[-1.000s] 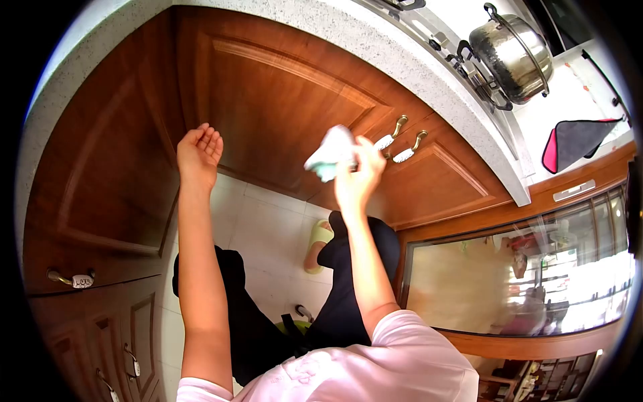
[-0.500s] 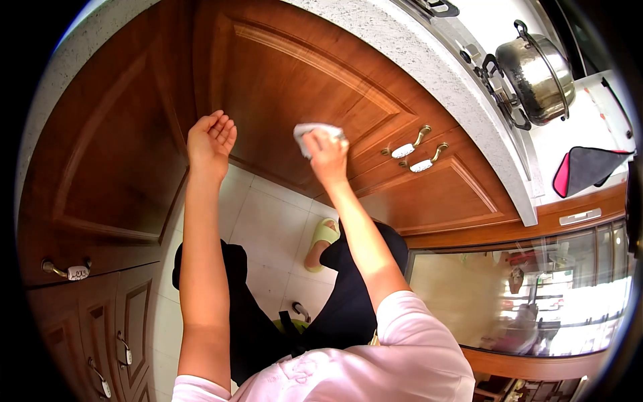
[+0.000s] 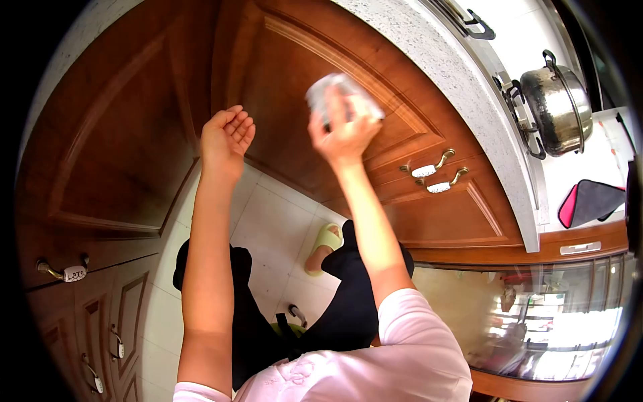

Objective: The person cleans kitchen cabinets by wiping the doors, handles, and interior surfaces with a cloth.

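Observation:
My right hand [image 3: 345,130] presses a white cloth [image 3: 326,87] against the brown wooden cabinet door [image 3: 281,80]. Motion smears the cloth and the fingers over it, and the palm side is hidden. In front of the corner between two cabinet fronts, my left hand [image 3: 228,141] is held up with the palm turned inward. Its fingers curl loosely and nothing lies in them. Two white-and-brass handles [image 3: 423,171] sit to the right of the cloth, apart from my right hand.
A steel pot [image 3: 552,110] stands on the stove along the speckled counter edge [image 3: 429,60]. Near it lies a grey and pink cloth [image 3: 593,203]. Another handled cabinet [image 3: 114,134] rises at my left. A glass-fronted appliance [image 3: 522,315] is at lower right.
My right hand and the white cloth have moved up the door, with the fingers now spread more over the cloth. The view has shifted slightly; my left hand keeps its pose.

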Demonstrator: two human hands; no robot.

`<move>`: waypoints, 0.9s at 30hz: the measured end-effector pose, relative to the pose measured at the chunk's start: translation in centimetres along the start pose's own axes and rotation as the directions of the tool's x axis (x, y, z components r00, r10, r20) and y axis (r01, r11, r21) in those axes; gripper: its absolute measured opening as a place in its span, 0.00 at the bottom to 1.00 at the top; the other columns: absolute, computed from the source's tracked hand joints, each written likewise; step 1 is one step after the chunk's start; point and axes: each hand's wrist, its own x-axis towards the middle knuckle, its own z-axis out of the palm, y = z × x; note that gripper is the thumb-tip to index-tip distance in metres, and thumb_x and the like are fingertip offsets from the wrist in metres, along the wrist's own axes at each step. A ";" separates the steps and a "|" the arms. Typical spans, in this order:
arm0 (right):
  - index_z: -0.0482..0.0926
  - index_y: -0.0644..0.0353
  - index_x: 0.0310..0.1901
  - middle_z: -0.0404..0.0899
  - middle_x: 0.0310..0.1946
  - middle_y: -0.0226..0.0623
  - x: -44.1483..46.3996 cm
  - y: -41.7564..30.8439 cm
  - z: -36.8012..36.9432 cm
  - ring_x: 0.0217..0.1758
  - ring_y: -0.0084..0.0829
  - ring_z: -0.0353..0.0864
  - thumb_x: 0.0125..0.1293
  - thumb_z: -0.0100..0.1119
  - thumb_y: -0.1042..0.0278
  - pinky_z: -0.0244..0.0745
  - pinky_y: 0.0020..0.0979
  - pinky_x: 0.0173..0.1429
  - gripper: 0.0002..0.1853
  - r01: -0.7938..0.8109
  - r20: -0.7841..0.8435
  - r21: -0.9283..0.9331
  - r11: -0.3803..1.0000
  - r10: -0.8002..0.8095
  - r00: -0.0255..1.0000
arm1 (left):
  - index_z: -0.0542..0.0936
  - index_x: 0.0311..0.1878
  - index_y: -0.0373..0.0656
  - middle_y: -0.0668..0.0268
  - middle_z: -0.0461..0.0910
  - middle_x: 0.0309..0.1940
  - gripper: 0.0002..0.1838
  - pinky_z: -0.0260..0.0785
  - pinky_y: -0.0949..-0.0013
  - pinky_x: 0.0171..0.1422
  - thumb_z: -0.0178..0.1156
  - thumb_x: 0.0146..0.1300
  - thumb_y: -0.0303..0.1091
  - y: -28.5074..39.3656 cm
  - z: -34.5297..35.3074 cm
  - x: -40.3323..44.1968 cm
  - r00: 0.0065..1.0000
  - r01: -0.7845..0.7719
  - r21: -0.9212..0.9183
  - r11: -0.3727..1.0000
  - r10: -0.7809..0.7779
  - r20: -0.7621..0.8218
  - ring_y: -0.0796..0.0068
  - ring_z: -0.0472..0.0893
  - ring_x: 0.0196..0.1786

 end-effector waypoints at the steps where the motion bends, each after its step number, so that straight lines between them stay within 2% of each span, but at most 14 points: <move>1: 0.82 0.48 0.59 0.72 0.53 0.35 -1.7 -1.6 -0.4 0.53 0.39 0.74 0.55 0.69 0.47 0.70 0.43 0.50 0.29 -0.036 0.255 0.095 0.995 0.011 0.967 | 0.79 0.48 0.36 0.64 0.79 0.40 0.10 0.77 0.68 0.55 0.57 0.68 0.31 -0.1 -0.1 0.2 1.000 0.002 -0.006 1.000 -0.002 0.004 0.71 0.80 0.44; 3: 0.80 0.51 0.59 0.75 0.54 0.31 -7.1 -4.0 0.3 0.53 0.36 0.73 0.55 0.71 0.43 0.68 0.41 0.49 0.32 -0.093 0.496 0.226 0.970 -0.032 0.868 | 0.79 0.48 0.36 0.64 0.79 0.40 0.11 0.77 0.68 0.55 0.57 0.68 0.32 -0.3 -0.2 0.3 1.000 0.010 -0.015 1.000 -0.010 0.005 0.71 0.80 0.44; 4: 0.81 0.49 0.59 0.75 0.54 0.31 -9.1 -4.7 0.2 0.52 0.35 0.75 0.58 0.70 0.50 0.68 0.39 0.48 0.28 -0.119 0.565 0.256 0.959 -0.049 0.824 | 0.79 0.48 0.36 0.64 0.79 0.40 0.11 0.77 0.68 0.55 0.57 0.68 0.32 -0.3 -0.2 0.3 1.000 0.012 -0.020 1.000 -0.012 0.002 0.71 0.80 0.44; 7: 0.83 0.49 0.56 0.77 0.53 0.28 -12.5 -3.7 1.2 0.49 0.33 0.76 0.61 0.67 0.60 0.68 0.35 0.45 0.20 0.089 0.577 0.171 0.981 -0.173 0.798 | 0.79 0.48 0.36 0.65 0.79 0.40 0.10 0.77 0.68 0.54 0.57 0.68 0.31 0.3 -0.2 -0.1 1.000 0.011 -0.022 1.000 -0.011 -0.005 0.71 0.80 0.44; 11: 0.88 0.48 0.48 0.78 0.46 0.29 -4.6 0.1 0.2 0.42 0.33 0.78 0.61 0.66 0.72 0.68 0.36 0.43 0.14 0.046 0.234 0.078 0.996 -0.063 0.970 | 0.79 0.48 0.36 0.65 0.79 0.40 0.10 0.77 0.68 0.54 0.57 0.68 0.31 1.3 -0.8 -0.5 0.999 -0.023 -0.016 1.000 0.022 -0.037 0.71 0.80 0.44; 13: 0.87 0.49 0.51 0.77 0.44 0.32 1.0 1.2 0.0 0.43 0.35 0.76 0.61 0.66 0.73 0.68 0.38 0.44 0.16 0.007 -0.156 -0.117 0.993 -0.025 0.987 | 0.79 0.48 0.36 0.65 0.79 0.40 0.10 0.77 0.68 0.54 0.57 0.68 0.32 1.3 -1.0 -0.4 0.998 -0.045 -0.017 0.999 0.044 -0.052 0.72 0.80 0.43; 15: 0.87 0.51 0.54 0.76 0.44 0.33 3.2 0.6 0.8 0.44 0.36 0.75 0.62 0.66 0.72 0.67 0.41 0.45 0.18 -0.080 -0.179 -0.142 0.987 0.054 0.982 | 0.79 0.48 0.36 0.65 0.79 0.40 0.10 0.77 0.68 0.54 0.57 0.68 0.32 1.2 -0.7 -0.1 0.998 -0.039 -0.020 0.999 0.039 -0.041 0.72 0.80 0.43; 17: 0.86 0.53 0.55 0.72 0.45 0.29 2.4 -0.5 3.1 0.39 0.34 0.75 0.65 0.65 0.71 0.69 0.37 0.36 0.16 0.063 -0.121 -0.129 0.990 -0.079 0.990 | 0.79 0.48 0.36 0.65 0.79 0.41 0.10 0.77 0.69 0.54 0.58 0.68 0.31 0.9 -0.4 -0.2 1.000 -0.008 -0.029 1.000 0.007 -0.022 0.72 0.80 0.44; 18: 0.86 0.51 0.55 0.72 0.48 0.27 0.2 -1.6 4.2 0.38 0.33 0.75 0.66 0.61 0.71 0.68 0.37 0.34 0.16 0.085 0.076 0.001 0.996 -0.085 0.993 | 0.79 0.48 0.36 0.65 0.79 0.41 0.10 0.77 0.69 0.54 0.58 0.68 0.31 0.8 -0.3 -0.1 1.000 -0.001 -0.038 0.999 0.000 -0.011 0.72 0.80 0.44; 19: 0.83 0.48 0.60 0.74 0.51 0.26 -2.7 -2.8 5.1 0.41 0.31 0.76 0.66 0.57 0.69 0.69 0.35 0.36 0.20 0.198 0.165 -0.048 0.979 -0.188 0.968 | 0.79 0.48 0.36 0.65 0.79 0.41 0.10 0.77 0.69 0.54 0.58 0.68 0.31 0.6 -0.2 -0.1 1.000 0.009 -0.045 0.999 -0.009 0.000 0.72 0.80 0.44; 20: 0.79 0.48 0.64 0.75 0.55 0.26 -5.0 -4.1 5.1 0.44 0.29 0.75 0.66 0.55 0.67 0.71 0.33 0.41 0.24 0.185 0.482 0.083 0.979 -0.202 0.853 | 0.79 0.48 0.36 0.65 0.79 0.40 0.10 0.77 0.69 0.54 0.58 0.68 0.31 0.5 -0.2 -0.1 1.000 0.018 -0.053 0.998 -0.017 0.012 0.72 0.80 0.44; 22: 0.79 0.49 0.63 0.77 0.53 0.25 -9.3 -5.5 5.3 0.47 0.27 0.75 0.64 0.55 0.68 0.70 0.32 0.45 0.24 0.288 0.492 0.151 0.946 -0.324 0.808 | 0.79 0.47 0.37 0.65 0.79 0.40 0.10 0.77 0.69 0.54 0.57 0.68 0.32 0.7 -0.2 -0.2 1.000 0.006 -0.058 0.998 -0.007 -0.020 0.72 0.80 0.44; 25: 0.84 0.48 0.55 0.78 0.49 0.26 -9.6 -5.2 4.0 0.44 0.30 0.77 0.62 0.58 0.72 0.72 0.34 0.45 0.19 0.165 0.548 0.285 0.944 -0.302 0.780 | 0.80 0.47 0.37 0.65 0.79 0.40 0.11 0.77 0.69 0.54 0.57 0.68 0.33 1.3 -0.5 -0.5 0.999 -0.019 -0.043 0.999 0.017 -0.037 0.72 0.80 0.43; 27: 0.85 0.48 0.53 0.78 0.47 0.27 -6.0 -3.6 3.3 0.44 0.30 0.76 0.60 0.62 0.73 0.70 0.34 0.45 0.18 0.057 0.412 0.222 0.973 -0.147 0.899 | 0.79 0.47 0.37 0.65 0.79 0.39 0.11 0.77 0.69 0.53 0.57 0.68 0.33 1.9 -0.7 -0.5 0.998 -0.042 -0.035 0.998 0.040 -0.053 0.72 0.80 0.43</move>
